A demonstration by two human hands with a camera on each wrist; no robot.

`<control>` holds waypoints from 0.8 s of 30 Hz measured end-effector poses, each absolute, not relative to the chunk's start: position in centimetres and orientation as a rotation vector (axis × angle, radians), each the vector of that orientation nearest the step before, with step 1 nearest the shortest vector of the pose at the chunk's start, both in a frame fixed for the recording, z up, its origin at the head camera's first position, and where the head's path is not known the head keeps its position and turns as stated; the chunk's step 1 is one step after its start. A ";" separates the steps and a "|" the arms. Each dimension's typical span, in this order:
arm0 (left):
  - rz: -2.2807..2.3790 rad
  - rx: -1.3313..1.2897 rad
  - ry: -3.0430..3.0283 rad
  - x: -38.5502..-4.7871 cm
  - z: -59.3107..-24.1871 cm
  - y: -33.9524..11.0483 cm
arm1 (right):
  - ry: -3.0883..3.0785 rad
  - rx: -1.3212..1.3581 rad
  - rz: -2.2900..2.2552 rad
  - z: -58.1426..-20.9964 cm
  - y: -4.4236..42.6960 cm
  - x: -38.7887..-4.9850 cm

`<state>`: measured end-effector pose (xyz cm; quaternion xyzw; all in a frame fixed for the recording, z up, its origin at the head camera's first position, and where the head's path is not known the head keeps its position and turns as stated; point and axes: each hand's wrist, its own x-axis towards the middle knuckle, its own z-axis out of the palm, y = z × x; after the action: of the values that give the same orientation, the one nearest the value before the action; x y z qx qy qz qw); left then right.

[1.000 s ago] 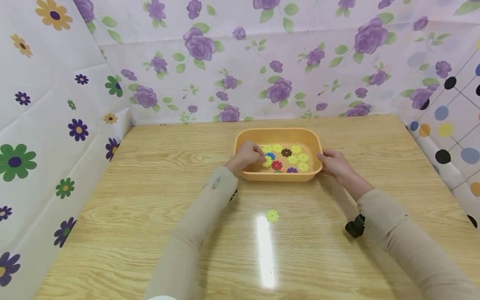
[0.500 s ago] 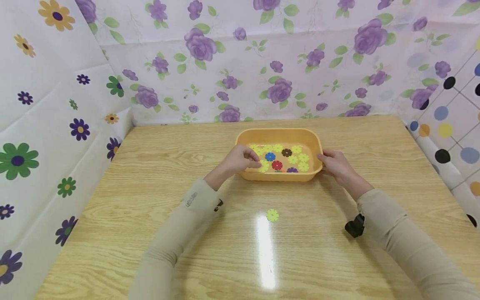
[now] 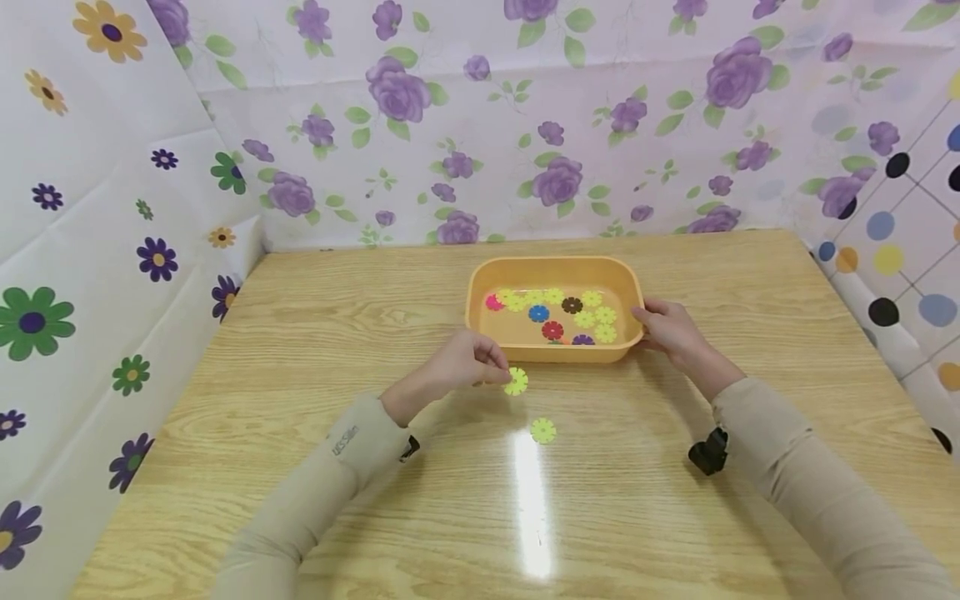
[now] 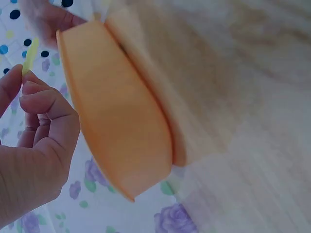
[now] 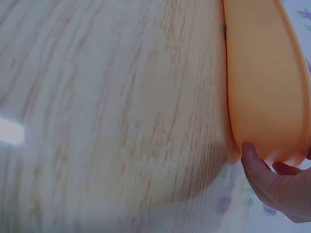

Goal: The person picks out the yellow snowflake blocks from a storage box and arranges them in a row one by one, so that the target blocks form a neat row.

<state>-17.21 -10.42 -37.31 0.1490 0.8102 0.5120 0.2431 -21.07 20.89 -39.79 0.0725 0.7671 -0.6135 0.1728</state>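
Note:
A yellow snowflake disc [image 3: 515, 382], notched round its edge, is pinched between the thumb and finger of my left hand [image 3: 467, 367], just in front of the orange basin. The left wrist view shows this disc [image 4: 30, 54] edge-on at the fingertips. My right hand [image 3: 672, 327] grips the right end of the basin [image 3: 555, 354]; in the right wrist view its fingers [image 5: 257, 167] lie against the outer wall. Inside the basin lie several yellow discs, along with a blue disc [image 3: 538, 313], a red disc [image 3: 552, 331], a brown disc [image 3: 572, 305], a purple disc and a pink disc [image 3: 494, 302].
Another yellow disc [image 3: 543, 431] lies on the wooden table [image 3: 315, 333] in front of the basin. Behind the table hangs a floral cloth [image 3: 480, 142], with patterned cloths at both sides. A black wrist strap [image 3: 708, 452] shows under the right sleeve.
My left hand has come out of the basin, moving toward me and left, with a yellow disc in its fingers. The pink disc is now uncovered. My right hand stays on the basin's end.

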 end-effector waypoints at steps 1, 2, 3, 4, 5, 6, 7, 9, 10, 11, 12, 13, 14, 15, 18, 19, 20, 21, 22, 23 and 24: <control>1.394 0.396 2.195 -17.0 -37.5 -10.5 | 2.177 0.206 -1.742 -39.8 20.9 -21.1; 1.387 0.382 2.181 -16.8 -37.7 -10.5 | 2.176 0.209 -1.743 -39.8 20.9 -21.1; 1.372 0.369 2.178 -16.6 -38.0 -10.5 | 2.173 0.212 -1.745 -39.8 20.9 -21.1; 1.348 0.352 2.180 -16.5 -38.2 -10.5 | 2.171 0.214 -1.748 -39.8 20.8 -21.1; 1.328 0.340 2.184 -16.4 -38.5 -10.5 | 2.167 0.215 -1.752 -39.8 20.8 -21.1; 1.303 0.327 2.192 -16.3 -38.8 -10.6 | 2.165 0.215 -1.755 -39.8 20.8 -21.1; 1.280 0.321 2.198 -16.3 -39.1 -10.6 | 2.164 0.214 -1.756 -39.8 20.8 -21.1; 1.237 0.327 2.213 -16.2 -39.7 -10.5 | 2.159 0.214 -1.759 -39.9 20.8 -21.1; 1.222 0.326 2.209 -16.2 -40.0 -10.5 | 2.158 0.216 -1.760 -39.8 20.8 -21.1; 1.211 0.326 2.205 -16.1 -40.2 -10.5 | 2.155 0.217 -1.760 -39.8 20.8 -21.1; 1.200 0.328 2.200 -16.1 -40.5 -10.5 | 2.153 0.219 -1.760 -39.8 20.8 -21.1; 1.195 0.325 2.188 -16.1 -40.7 -10.4 | 2.150 0.221 -1.761 -39.8 20.8 -21.1; 1.190 0.329 2.185 -16.1 -41.0 -10.4 | 2.146 0.224 -1.762 -39.8 20.8 -21.1; 1.181 0.325 2.183 -16.1 -41.1 -10.4 | 2.144 0.227 -1.762 -39.8 20.8 -21.1; 1.146 0.339 2.202 -16.0 -41.5 -10.1 | 2.142 0.230 -1.760 -39.8 20.8 -21.1; 1.131 0.342 2.212 -15.9 -41.6 -10.0 | 2.143 0.228 -1.760 -39.8 20.8 -21.1; 1.115 0.345 2.224 -15.9 -41.6 -9.9 | 2.144 0.227 -1.760 -39.8 20.8 -21.1; 1.100 0.346 2.231 -15.8 -41.6 -9.8 | 2.145 0.225 -1.760 -39.9 20.8 -21.1; 1.090 0.352 2.239 -15.8 -41.6 -9.8 | 2.147 0.223 -1.760 -39.9 20.8 -21.1; 1.076 0.358 2.250 -15.7 -41.5 -9.7 | 2.149 0.221 -1.760 -39.9 20.8 -21.1; 1.061 0.363 2.261 -15.6 -41.5 -9.6 | 2.151 0.218 -1.760 -39.9 20.8 -21.1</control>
<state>-15.63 -9.62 -41.48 0.1369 0.8535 0.4006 0.3039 -21.15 20.82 -39.89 0.0769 0.7595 -0.6214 0.1762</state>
